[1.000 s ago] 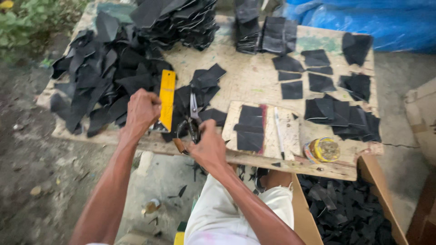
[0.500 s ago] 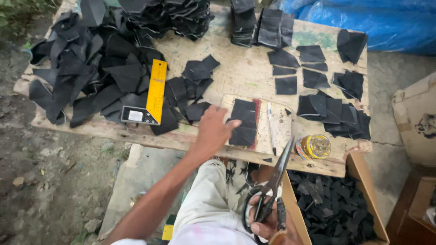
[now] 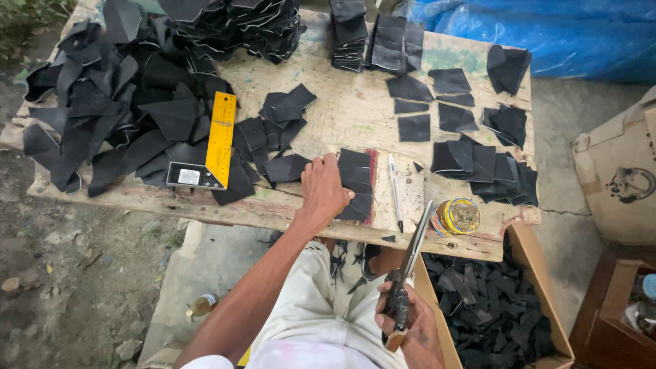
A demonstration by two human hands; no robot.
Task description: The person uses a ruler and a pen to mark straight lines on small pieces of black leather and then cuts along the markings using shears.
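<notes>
My left hand [image 3: 323, 189] reaches over the table's near edge and rests on a small stack of black cut pieces [image 3: 357, 179] lying on a pale board [image 3: 410, 195]. My right hand [image 3: 410, 326] is low, near my lap, gripping the handles of large scissors [image 3: 410, 254] whose blades point up toward the table edge. A white pen [image 3: 394, 190] lies on the board just right of the stack. A yellow try square [image 3: 213, 145] sits to the left among black scraps.
A worn wooden table [image 3: 342, 109] carries heaps of black offcuts [image 3: 116, 102] at left, stacked pieces [image 3: 355, 31] at the back and cut shapes [image 3: 478, 164] at right. A round tin [image 3: 457, 215] sits near the edge. A cardboard box of scraps [image 3: 492, 307] stands below right.
My left hand left the yellow square and moved right onto the stack of black pieces. My right hand lifted the scissors off the table and drew them down toward my lap.
</notes>
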